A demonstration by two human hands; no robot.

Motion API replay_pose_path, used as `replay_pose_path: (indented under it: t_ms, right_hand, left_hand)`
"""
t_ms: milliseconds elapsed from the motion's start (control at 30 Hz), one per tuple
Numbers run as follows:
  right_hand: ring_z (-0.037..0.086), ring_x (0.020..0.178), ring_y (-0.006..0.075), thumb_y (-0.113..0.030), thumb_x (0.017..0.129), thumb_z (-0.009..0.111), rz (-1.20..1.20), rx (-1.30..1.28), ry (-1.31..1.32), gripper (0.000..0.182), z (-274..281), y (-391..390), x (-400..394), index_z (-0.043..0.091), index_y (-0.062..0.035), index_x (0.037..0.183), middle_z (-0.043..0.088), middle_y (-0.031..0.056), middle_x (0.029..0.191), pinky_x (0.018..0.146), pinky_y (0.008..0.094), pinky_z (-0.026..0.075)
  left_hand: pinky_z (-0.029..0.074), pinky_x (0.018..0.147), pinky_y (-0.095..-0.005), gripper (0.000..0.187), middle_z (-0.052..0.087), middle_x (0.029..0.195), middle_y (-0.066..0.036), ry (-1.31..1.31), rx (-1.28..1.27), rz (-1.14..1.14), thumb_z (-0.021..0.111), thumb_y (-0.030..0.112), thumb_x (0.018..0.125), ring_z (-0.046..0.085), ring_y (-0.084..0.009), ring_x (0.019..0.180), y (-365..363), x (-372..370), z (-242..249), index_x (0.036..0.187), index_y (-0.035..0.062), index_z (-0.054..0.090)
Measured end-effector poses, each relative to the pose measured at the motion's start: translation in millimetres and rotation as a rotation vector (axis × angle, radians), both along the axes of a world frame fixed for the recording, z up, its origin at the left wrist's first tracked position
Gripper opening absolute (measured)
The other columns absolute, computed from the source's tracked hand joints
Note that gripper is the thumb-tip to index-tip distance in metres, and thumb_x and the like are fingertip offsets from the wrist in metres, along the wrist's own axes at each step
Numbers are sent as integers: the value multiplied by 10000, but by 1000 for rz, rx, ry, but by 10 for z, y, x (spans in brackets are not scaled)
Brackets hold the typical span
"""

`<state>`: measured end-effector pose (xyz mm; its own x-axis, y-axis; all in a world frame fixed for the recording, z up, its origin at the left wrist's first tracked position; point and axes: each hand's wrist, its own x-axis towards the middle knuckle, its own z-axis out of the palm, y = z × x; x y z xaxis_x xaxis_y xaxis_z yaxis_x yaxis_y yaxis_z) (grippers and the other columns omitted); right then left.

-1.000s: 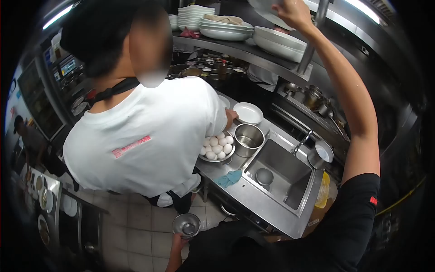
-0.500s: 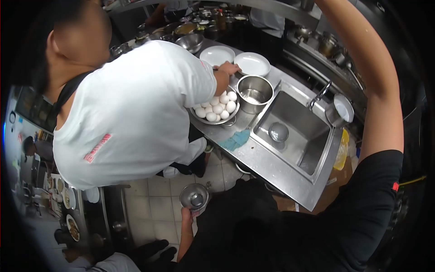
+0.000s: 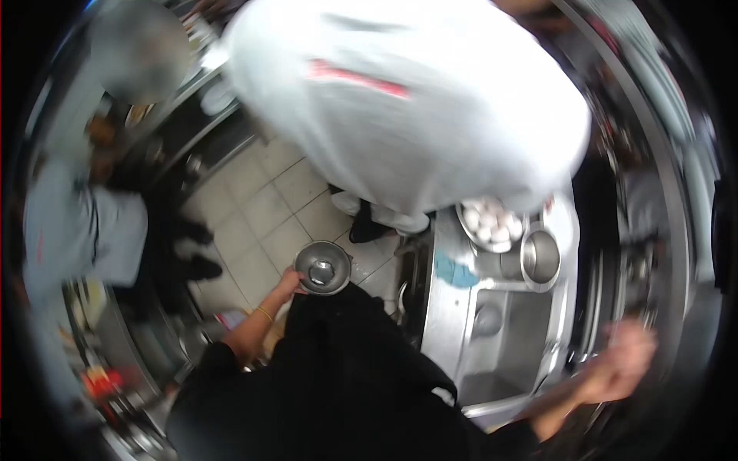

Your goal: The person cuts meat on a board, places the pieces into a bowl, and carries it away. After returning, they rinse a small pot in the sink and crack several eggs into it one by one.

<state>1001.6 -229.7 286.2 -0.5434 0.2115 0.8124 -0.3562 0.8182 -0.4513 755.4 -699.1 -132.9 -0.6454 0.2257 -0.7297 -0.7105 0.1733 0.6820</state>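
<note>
A metal bowl (image 3: 309,250) is held out over the floor in front of my body, my left hand (image 3: 289,284) gripping its rim on the left side. Something shiny shows at the bottom of the bowl. On the far right, my right hand (image 3: 624,361) is smeared by motion, past the tap side of the sink (image 3: 511,330); its fingers do not show clearly. Across the counter from it sit a bowl of white eggs (image 3: 492,224) and a metal pot (image 3: 541,258). A blue cloth (image 3: 455,272) lies at the counter's edge.
A co-worker in a white shirt (image 3: 415,115) bends over the counter (image 3: 446,315) right ahead of me. Another person in a light shirt (image 3: 92,230) stands at the left. Tiled floor (image 3: 254,207) lies between them. A round metal piece (image 3: 487,321) rests in the sink.
My view has turned to the left. My right arm has come down from its raised position, and the hand is now in view. My left hand keeps hold of the metal bowl.
</note>
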Motion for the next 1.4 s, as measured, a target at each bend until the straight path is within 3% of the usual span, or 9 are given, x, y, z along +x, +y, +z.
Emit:
replay_pose_path:
  t_ms: [33, 67, 133, 367, 500, 800, 833, 1233, 1400]
  right_hand:
    - [585, 869, 309, -173, 869, 547, 139, -549, -228, 199, -541, -346, -92, 572, 20, 913, 609, 220, 892, 825, 431, 469]
    - [625, 863, 262, -193, 805, 636, 244, -16, -423, 301, -848, -651, -498, 622, -22, 1052, 642, 129, 1020, 766, 377, 492]
    - [571, 1063, 274, -274, 809, 639, 646, -580, -919, 421, -1443, -1147, -915, 588, -4, 1128, 610, 157, 1140, 944, 355, 406]
    - [281, 1345, 299, -381, 920, 482, 1119, -579, -1324, 522, -3199, -2340, -1583, 451, -39, 1313, 331, 146, 1438, 1091, 369, 217]
    - [297, 1336, 300, -387, 916, 490, 886, -411, -1460, 524, -3834, -2999, -2298, 457, -40, 1308, 351, 154, 1424, 1087, 363, 228]
    - [493, 1181, 293, -387, 873, 567, 325, -473, -1465, 520, -3824, -3839, -3331, 503, -39, 1253, 533, 172, 1255, 1003, 346, 358]
    - [528, 1144, 285, -378, 862, 586, 283, -575, -1412, 513, -3759, -3856, -3355, 515, -39, 1240, 566, 176, 1209, 972, 349, 388]
    - [444, 594, 61, -60, 759, 692, -593, -1252, -636, 204, -3532, -3980, -2187, 492, -89, 728, 482, -31, 658, 538, 233, 393]
    - [462, 601, 119, 38, 670, 548, -1369, -545, -249, 104, -2576, -3464, -1048, 568, -14, 757, 458, 6, 633, 560, 280, 420]
  left_hand:
    - [576, 584, -432, 482, 589, 1003, -190, -1, 35, 60, 468, 39, 760, 649, -314, 759, -22, 30, -32, 1235, -13, 414]
    - [574, 579, -431, 491, 588, 1002, -190, -26, 55, 102, 472, 41, 759, 649, -309, 763, -59, 46, -117, 1243, -7, 407]
    - [571, 583, -419, 504, 582, 1014, -164, -10, 12, 150, 488, 57, 764, 643, -298, 811, -163, 18, -94, 1259, 15, 403]
    - [465, 492, -272, 490, 561, 897, -62, 175, 0, 432, 553, 93, 794, 548, -143, 699, -828, -878, 141, 1260, 69, 403]
    - [454, 701, -285, 404, 574, 952, -48, 379, 304, 459, 595, 132, 809, 538, -127, 821, -1354, -1634, 328, 1183, 58, 461]
    - [464, 656, -240, 445, 611, 1010, -33, 180, 208, -65, 565, 123, 796, 574, -95, 824, -2324, -2440, -14, 1228, 46, 496]
    - [479, 529, -237, 351, 611, 825, -35, 231, 293, -102, 577, 101, 793, 557, -91, 622, -2198, -2454, -62, 1133, 36, 518]
    - [528, 691, -295, 355, 567, 1132, -138, -150, 659, -1076, 564, 113, 879, 627, -209, 880, -511, -2434, 431, 1193, 24, 426]
    - [495, 689, -264, 322, 596, 1138, -100, 44, 495, -1199, 561, 134, 880, 624, -148, 805, -230, -2334, 239, 1178, 46, 476]
